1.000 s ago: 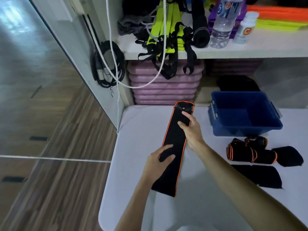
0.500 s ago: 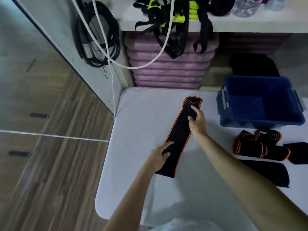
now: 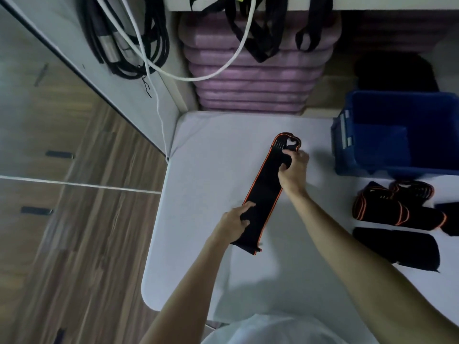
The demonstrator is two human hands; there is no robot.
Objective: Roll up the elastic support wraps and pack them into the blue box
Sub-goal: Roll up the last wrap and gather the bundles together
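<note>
A long black elastic support wrap (image 3: 265,192) with orange edging lies flat and slantwise on the white desk (image 3: 211,155), its far end curling up slightly. The right hand (image 3: 293,170) grips the wrap near that far end, fingers (image 3: 285,153) curled round the cloth. The left hand (image 3: 233,223) pins the near part down, its fingers pinching the wrap's left edge. The blue box (image 3: 387,135) stands open at the desk's far right corner, well apart from the wrap. In front of the box lies a loose bundle of orange-trimmed wraps (image 3: 395,207), with a plain black wrap (image 3: 397,248) lying flat just beside it on the near side. Purple foam mats (image 3: 253,78) are stacked under a shelf behind the desk, and black cables (image 3: 129,38) hang at the left.
</note>
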